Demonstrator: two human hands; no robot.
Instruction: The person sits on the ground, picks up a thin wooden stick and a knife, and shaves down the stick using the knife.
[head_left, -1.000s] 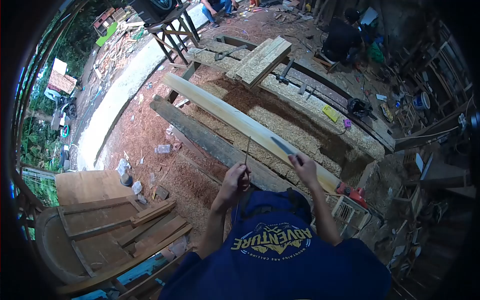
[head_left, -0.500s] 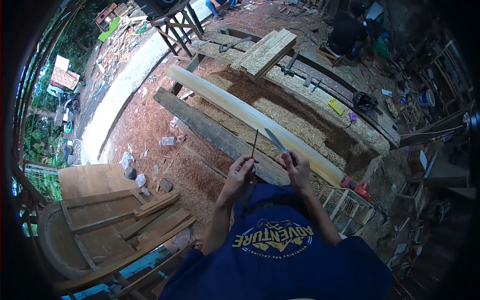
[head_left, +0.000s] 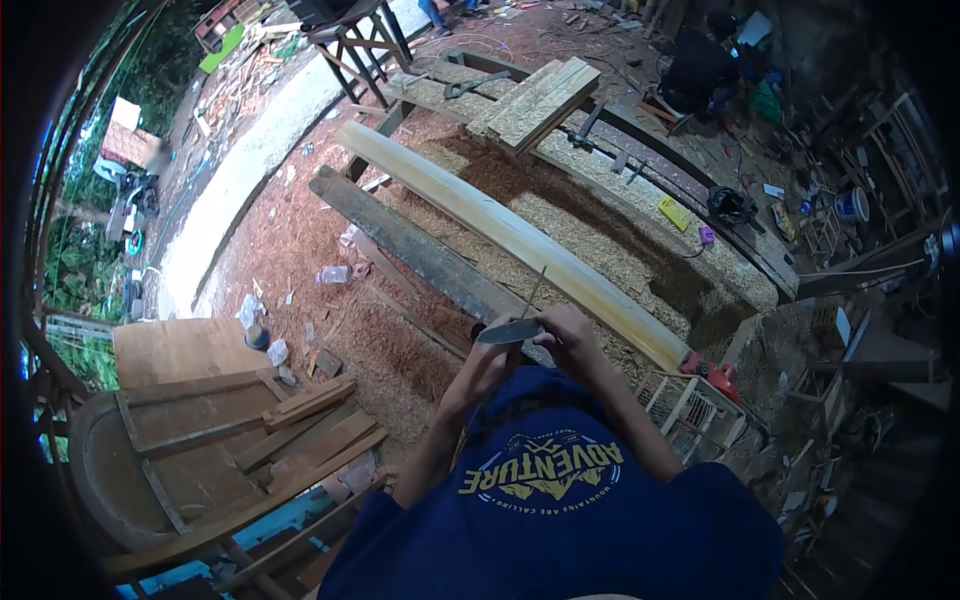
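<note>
Close to my chest, my left hand [head_left: 488,368] is closed round a thin stick [head_left: 537,287], whose upper end points up and to the right. What the stick is made of is too small to tell. My right hand [head_left: 572,345] grips a knife, its handle hidden in the fingers. The grey knife blade [head_left: 508,332] points left and lies across the stick, just over my left fingers. Whether the edge touches the stick I cannot tell. Beyond both hands run a pale planed beam [head_left: 500,228] and a rough grey board [head_left: 410,240].
Short planks [head_left: 535,105] are stacked on the shavings-covered bench. A red power tool [head_left: 712,375] sits at the beam's near end. A yellow object [head_left: 675,212] and a purple object [head_left: 707,235] lie at right. Wooden frames [head_left: 200,440] are at lower left. A person [head_left: 695,70] crouches at the back.
My right hand has moved left and down to my left hand. The knife has swung from pointing up to lying sideways across the stick, which now leans more to the right.
</note>
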